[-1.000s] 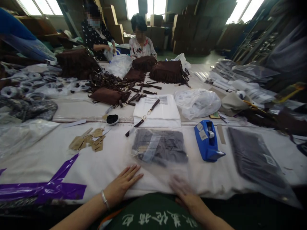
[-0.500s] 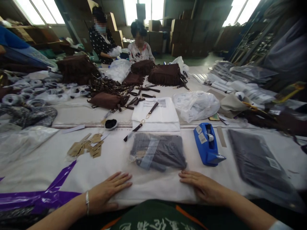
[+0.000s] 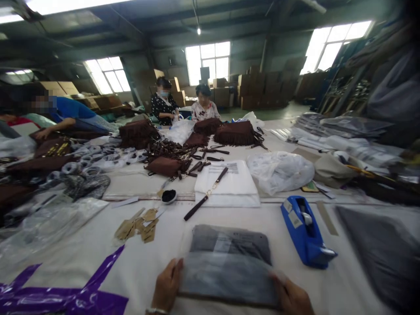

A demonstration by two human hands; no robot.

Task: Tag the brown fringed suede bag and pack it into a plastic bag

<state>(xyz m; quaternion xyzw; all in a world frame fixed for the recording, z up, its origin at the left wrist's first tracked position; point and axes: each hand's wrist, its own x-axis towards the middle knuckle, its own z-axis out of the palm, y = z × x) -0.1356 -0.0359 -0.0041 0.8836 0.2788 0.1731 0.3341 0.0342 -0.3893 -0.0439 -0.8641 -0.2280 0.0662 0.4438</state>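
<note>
A clear plastic bag with a dark grey folded item inside [image 3: 229, 262] lies at the table's near edge, its near part folded up and blurred. My left hand [image 3: 167, 284] grips the left edge of this bag, fingers pressed together. At the opposite edge, my right hand [image 3: 290, 295] holds the bag, its fingertips smeared by motion. A blue tape dispenser [image 3: 305, 232] stands to the right of the bag. Beyond it lies a dark strap with gold clasps [image 3: 206, 194], partly on a stack of white bags [image 3: 243, 188].
Brown tags [image 3: 149, 221], a small bowl of black bits [image 3: 169, 196] and purple tape [image 3: 101, 271] are at the left. Another bagged dark item [image 3: 370, 249] lies right. Brown fringed bags [image 3: 234, 133] are farther back. Several people work across the table and at far left.
Both hands have gone from lying flat on the table to holding the plastic bag's sides, and its near part is now folded up. The view has tilted upward and shifted left.
</note>
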